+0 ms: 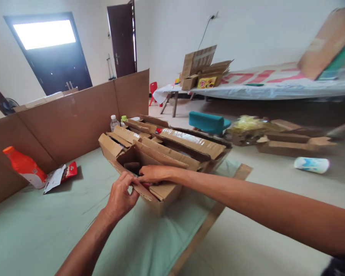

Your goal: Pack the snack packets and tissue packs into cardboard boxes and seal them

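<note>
A cardboard box (158, 209) stands on the pale green cloth, its inside divided into several compartments by cardboard strips. My left hand (122, 195) is closed on the box's near flap (145, 191), thumb below and fingers over its edge. Reaching in from the right, my right hand (155, 173) is inside the nearest compartment with its fingers curled down. Whatever those fingers hold is hidden by the hand and the flap. A dark brown item (132, 167) lies in the compartment beside my right fingertips, and something reddish shows below them.
An orange bottle (25, 166) and a red packet (69, 171) stand left, before a tall cardboard panel (74, 111). A clear bottle (114, 122) is behind the box. On the floor at right are a teal stool (206, 122), an open carton (287, 147) and a white-blue roll (312, 165).
</note>
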A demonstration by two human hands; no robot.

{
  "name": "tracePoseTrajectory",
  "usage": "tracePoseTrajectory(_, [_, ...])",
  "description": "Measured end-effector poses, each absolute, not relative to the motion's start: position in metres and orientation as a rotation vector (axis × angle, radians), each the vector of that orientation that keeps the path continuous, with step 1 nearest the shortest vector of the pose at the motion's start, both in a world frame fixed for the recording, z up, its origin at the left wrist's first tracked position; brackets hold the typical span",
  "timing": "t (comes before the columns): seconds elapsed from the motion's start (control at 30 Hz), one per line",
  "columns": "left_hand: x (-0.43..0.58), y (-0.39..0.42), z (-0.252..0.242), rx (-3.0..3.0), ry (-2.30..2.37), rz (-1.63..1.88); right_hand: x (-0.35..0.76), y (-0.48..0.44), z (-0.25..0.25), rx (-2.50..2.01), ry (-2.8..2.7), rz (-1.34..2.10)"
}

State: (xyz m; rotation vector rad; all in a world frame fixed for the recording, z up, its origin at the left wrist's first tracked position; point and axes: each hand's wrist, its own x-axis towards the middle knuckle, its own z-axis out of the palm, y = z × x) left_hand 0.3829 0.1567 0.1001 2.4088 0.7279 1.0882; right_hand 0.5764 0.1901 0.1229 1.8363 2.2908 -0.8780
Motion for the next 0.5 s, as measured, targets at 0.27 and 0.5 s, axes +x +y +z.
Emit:
tracePoseTrajectory(0.27, [0.392,0.161,0.102,2.362,0.835,1.045,0.556,0.187,0.120,1.998,2.306,-0.622])
tracePoseTrajectory(0.5, [0.410,0.154,0.098,2.211,0.989,0.998,0.578,0.164,0.169,2.188,2.634,-0.235])
